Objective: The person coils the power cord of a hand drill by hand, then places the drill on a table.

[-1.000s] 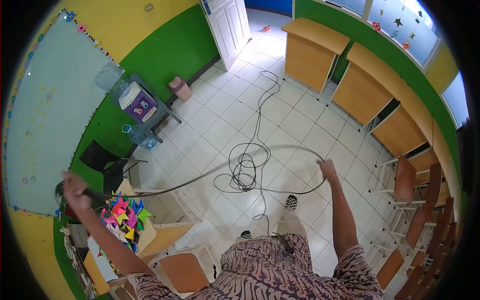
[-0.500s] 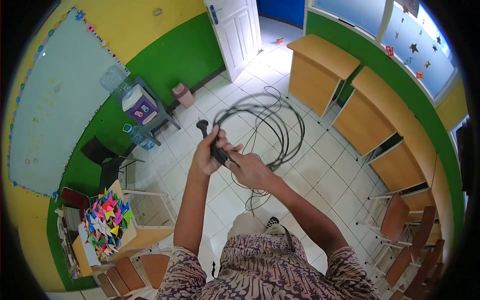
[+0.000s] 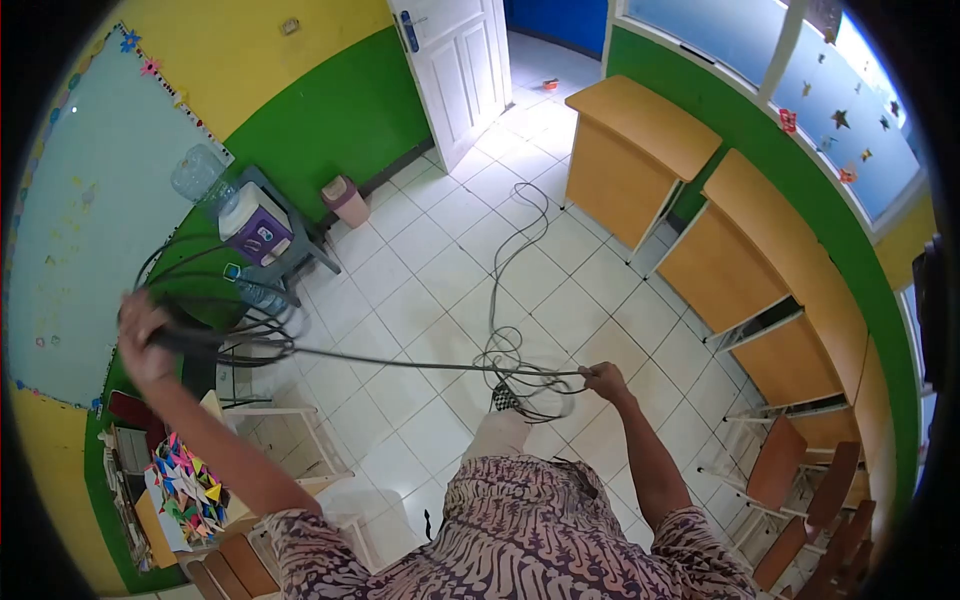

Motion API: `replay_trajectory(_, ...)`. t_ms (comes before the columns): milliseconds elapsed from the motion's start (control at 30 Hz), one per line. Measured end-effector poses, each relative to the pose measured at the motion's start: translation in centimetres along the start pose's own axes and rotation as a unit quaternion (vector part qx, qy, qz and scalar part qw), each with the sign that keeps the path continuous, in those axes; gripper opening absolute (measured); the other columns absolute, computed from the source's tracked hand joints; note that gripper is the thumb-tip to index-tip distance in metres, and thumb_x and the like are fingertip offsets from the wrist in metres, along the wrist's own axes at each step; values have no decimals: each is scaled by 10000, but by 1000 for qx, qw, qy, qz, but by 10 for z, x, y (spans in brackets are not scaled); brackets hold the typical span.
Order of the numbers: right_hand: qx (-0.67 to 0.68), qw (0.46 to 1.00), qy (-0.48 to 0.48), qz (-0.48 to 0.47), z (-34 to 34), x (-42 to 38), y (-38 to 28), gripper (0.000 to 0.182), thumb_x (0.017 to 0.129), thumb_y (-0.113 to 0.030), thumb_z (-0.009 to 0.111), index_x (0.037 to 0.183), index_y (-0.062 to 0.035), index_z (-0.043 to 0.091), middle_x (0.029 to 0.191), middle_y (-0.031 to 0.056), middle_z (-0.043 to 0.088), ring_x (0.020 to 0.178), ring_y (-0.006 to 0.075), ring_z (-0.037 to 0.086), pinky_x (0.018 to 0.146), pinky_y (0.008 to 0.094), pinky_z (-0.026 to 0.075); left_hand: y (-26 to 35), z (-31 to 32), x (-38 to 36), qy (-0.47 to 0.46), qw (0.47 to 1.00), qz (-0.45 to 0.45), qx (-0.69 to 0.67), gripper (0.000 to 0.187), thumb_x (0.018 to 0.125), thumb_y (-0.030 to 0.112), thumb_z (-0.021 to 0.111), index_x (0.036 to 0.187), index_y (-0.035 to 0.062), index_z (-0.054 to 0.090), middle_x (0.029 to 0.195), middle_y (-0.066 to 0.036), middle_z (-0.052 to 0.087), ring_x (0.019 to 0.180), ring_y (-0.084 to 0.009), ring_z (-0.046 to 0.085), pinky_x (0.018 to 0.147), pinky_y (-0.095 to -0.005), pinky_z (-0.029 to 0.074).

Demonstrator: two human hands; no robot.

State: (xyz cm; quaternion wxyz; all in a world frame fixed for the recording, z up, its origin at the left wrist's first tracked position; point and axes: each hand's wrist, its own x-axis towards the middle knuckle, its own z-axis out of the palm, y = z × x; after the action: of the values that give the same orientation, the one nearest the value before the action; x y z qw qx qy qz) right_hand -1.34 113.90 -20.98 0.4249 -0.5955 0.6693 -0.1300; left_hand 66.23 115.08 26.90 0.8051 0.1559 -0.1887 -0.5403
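My left hand (image 3: 147,338) is raised far out to the left, closed round a bundle of looped black cable (image 3: 265,345). Its loops hang and spread beside the water dispenser, slightly blurred. From this coil a single stretch of cable runs almost straight across in front of me to my right hand (image 3: 604,381), whose fingers are pinched on it. More of the cable lies in tangled loops on the tiled floor near my patterned shoe (image 3: 505,397), and a strand trails away toward the door.
A water dispenser (image 3: 255,222) and a pink bin (image 3: 346,203) stand by the left wall. Wooden desks (image 3: 640,165) line the right wall, with chairs (image 3: 777,462) nearer me. Colourful paper stars (image 3: 190,490) cover a table at lower left. The white door (image 3: 455,80) is ajar.
My hands were together at the coil; now they are wide apart. The left has swung far left with the coil, the right has moved right, and cable is stretched between them.
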Motion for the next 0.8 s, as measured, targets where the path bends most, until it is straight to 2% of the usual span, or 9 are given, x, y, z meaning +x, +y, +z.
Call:
replay_trajectory(167,-49,999,4,-6,-13,89,-14,461,883,-437,613,698,-21,687,526,91,580,478,175,533,492,365,423,110,-104,-5,-74,994,74,-33,279,1005,161,415,733,97,426,587,-11,335,467,-114,326,433,-248,318)
replay_trajectory(233,-5,999,50,-3,-20,124,-45,519,890,-458,598,646,-2,647,497,90,546,469,179,521,481,382,410,50,-92,-17,122,968,175,131,326,1017,231,413,714,110,409,572,2,325,454,-102,300,417,-250,283)
replay_trajectory(333,-6,999,26,32,-66,129,-128,518,908,-451,572,621,-20,555,464,31,445,440,142,456,434,356,352,-37,-129,-19,231,899,135,348,320,998,317,476,726,149,457,574,46,334,445,-87,283,400,-248,267)
replay_trajectory(400,157,984,-50,-67,-112,129,-189,527,911,-445,574,560,-60,500,461,-14,417,410,119,370,407,305,281,-92,-157,-27,259,917,18,304,264,967,329,538,769,160,494,565,65,337,440,-53,290,399,-217,260)
replay_trajectory(467,442,890,-37,-108,-154,137,-226,457,929,-380,560,588,-88,474,509,-61,376,444,51,321,413,258,223,-171,-145,-36,290,896,-42,333,210,961,295,548,810,152,518,547,78,342,429,-26,294,373,-192,261)
replay_trajectory(500,380,919,-25,-103,-167,157,-231,424,926,-301,541,604,-27,507,543,-3,452,492,100,408,465,287,328,-196,-148,-38,283,935,-140,160,198,964,259,541,800,151,511,541,78,350,412,-23,288,356,-179,266)
replay_trajectory(533,378,920,-30,-103,-171,168,-243,424,926,-301,541,604,-27,507,543,-3,452,492,100,408,465,287,328,-230,-137,-39,306,925,-161,160,205,962,260,542,792,153,501,534,75,345,400,-17,287,353,-171,273)
replay_trajectory(633,45,967,-51,-244,-187,160,-334,338,897,-234,531,726,53,585,628,132,556,616,207,513,635,375,435,-309,-144,-38,249,932,-256,65,248,1006,308,446,828,146,503,515,83,339,384,-21,286,357,-177,290)
replay_trajectory(800,139,898,-17,-418,-162,179,-381,269,939,-196,501,833,23,615,605,119,524,554,184,459,543,327,392,-404,-65,-3,179,938,-294,41,285,1018,331,412,823,134,478,520,74,365,386,-25,288,375,-187,275)
